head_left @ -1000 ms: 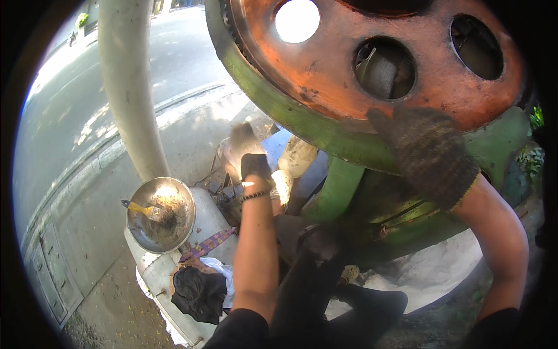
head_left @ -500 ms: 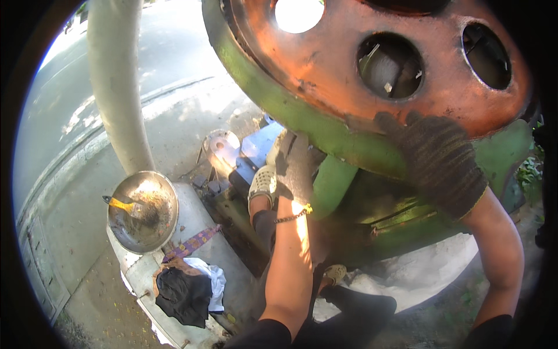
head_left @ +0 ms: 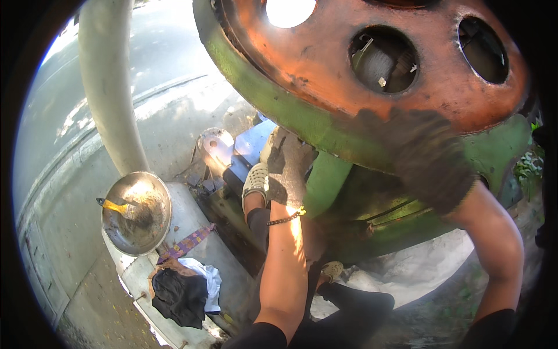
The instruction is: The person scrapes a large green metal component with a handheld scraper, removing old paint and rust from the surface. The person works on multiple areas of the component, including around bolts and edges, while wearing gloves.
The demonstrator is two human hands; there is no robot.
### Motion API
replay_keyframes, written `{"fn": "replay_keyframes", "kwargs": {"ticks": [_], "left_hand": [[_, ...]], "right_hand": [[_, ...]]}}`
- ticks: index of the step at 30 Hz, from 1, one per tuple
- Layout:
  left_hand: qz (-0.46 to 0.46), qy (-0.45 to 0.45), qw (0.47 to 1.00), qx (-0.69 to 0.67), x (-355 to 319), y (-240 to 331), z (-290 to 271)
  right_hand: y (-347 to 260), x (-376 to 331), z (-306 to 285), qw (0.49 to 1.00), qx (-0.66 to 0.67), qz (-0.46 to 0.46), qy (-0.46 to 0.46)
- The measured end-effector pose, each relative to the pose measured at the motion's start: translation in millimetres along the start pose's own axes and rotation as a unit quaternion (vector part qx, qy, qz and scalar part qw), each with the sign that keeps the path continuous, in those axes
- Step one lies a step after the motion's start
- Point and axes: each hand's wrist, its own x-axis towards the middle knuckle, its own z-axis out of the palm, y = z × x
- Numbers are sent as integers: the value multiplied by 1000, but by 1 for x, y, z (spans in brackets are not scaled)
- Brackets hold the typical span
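Observation:
A large rounded metal body (head_left: 325, 75), orange with round holes and a green rim (head_left: 302, 119), fills the upper right. My right hand (head_left: 427, 157), in a dark knitted glove, lies against the lower orange edge where it meets the green. Motion smears its fingers, so whatever is under them does not show. My left hand (head_left: 288, 168), in a grey-brown glove, is beside the green rim, above a green strut (head_left: 326, 186). Its fingers are mostly hidden from me, and I cannot see whether they hold anything.
At left, a metal bowl (head_left: 148, 232) with a yellow-handled brush (head_left: 113, 205) sits on a grey metal surface (head_left: 224, 279). Black cloth (head_left: 180, 296) and white cloth (head_left: 210, 285) lie nearby. A thick pale post (head_left: 107, 87) rises behind. Blue metal parts (head_left: 254, 142) stand near my clog (head_left: 256, 180).
My right hand has shifted left along the orange edge and is now more blurred. My left hand stays beside the rim. The whole view has shifted slightly.

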Motion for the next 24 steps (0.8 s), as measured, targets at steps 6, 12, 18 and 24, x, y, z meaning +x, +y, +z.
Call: {"fn": "replay_keyframes", "kwargs": {"ticks": [6, 12, 18, 24], "left_hand": [[40, 78, 907, -412, -9, -41, 43], [49, 105, 739, -663, -14, -69, 44], [-24, 119, 722, -681, -15, -58, 54], [38, 175, 889, -422, -14, -62, 63]], "right_hand": [[20, -16, -31, 998, -24, 31, -45], [9, 8, -46, 994, -77, -21, -79], [25, 10, -32, 985, -137, -92, 45], [52, 11, -37, 959, -209, -171, 90]]}}
